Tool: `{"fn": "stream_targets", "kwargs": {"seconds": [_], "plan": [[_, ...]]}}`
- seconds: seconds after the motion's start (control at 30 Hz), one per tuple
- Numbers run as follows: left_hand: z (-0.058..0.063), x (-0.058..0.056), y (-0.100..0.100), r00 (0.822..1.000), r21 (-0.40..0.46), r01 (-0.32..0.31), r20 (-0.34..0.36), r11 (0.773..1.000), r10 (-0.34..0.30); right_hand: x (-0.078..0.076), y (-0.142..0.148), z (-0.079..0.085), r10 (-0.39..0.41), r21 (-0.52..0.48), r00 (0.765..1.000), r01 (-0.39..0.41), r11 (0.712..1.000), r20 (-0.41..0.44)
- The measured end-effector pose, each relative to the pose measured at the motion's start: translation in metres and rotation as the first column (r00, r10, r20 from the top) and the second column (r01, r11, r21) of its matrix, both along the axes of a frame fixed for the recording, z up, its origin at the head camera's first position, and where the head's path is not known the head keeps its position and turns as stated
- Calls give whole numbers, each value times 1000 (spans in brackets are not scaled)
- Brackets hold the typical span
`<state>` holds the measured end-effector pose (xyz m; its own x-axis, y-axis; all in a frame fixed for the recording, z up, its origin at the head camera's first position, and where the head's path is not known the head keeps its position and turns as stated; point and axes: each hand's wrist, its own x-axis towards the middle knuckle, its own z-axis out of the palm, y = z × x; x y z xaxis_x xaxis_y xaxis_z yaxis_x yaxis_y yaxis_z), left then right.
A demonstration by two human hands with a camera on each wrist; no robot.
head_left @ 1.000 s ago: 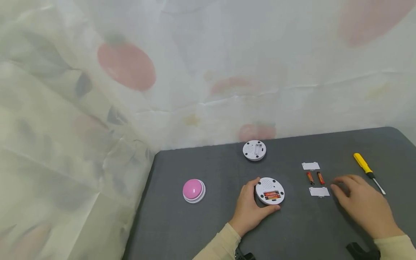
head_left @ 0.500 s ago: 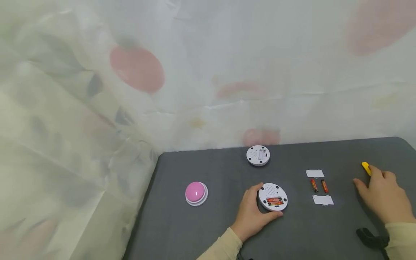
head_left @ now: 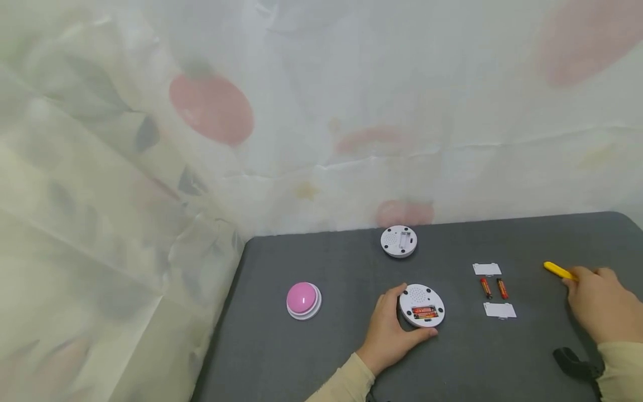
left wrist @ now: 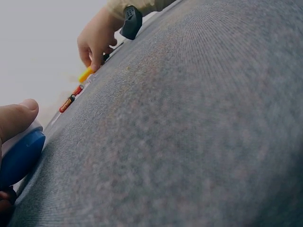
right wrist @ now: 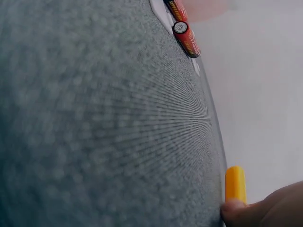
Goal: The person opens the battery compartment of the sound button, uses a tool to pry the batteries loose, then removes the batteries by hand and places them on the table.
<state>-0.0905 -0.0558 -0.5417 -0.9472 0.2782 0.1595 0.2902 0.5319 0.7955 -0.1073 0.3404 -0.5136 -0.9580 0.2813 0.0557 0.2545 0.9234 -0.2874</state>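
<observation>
My left hand grips a round white push-button light by its left rim, thumb along the near side. It lies upside down, its blue dome showing in the left wrist view, and two red batteries sit in its uncovered compartment. At the right, my right hand pinches the yellow handle of a screwdriver; the hand hides most of the shaft. The handle's end sticks up past the thumb in the right wrist view.
Between the hands lie two loose batteries and two white battery covers. Behind is another upturned white button with a bare compartment. A pink button stands upright at left. Patterned cloth hangs along the table's back and left.
My right hand has moved right from beside the batteries to the screwdriver and taken its handle, turning it slightly. The left hand still holds the white button in place.
</observation>
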Motion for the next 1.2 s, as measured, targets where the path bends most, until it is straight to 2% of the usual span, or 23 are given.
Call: {"fn": "stream_targets", "kwargs": {"seconds": [0.3,0.57,0.73,0.87,1.0,1.1,1.2], "plan": [[0,-2,-3,1000,3,-8,10,1000,8,-1,-17,19,-59,-111,997,65,992,54],[0,-1,-3,1000,-10,-10,13,1000,10,2,-22,33,-68,-263,997,59,963,-27],[-2,-1,-4,1000,-13,-7,12,1000,7,7,-34,47,-47,-396,995,8,918,-89],[-2,0,-4,1000,-16,-6,7,1000,6,10,-51,52,-27,-562,989,-61,825,-148],[-2,0,-3,1000,-18,-3,2,1000,3,13,-65,51,14,-708,975,-171,685,-222],[-1,0,-2,1000,-21,3,-9,1000,-3,14,-71,46,88,-779,945,-312,543,-316],[-1,0,-1,1000,-26,8,-22,1000,-8,15,-77,43,174,-822,896,-444,357,-409]]}}
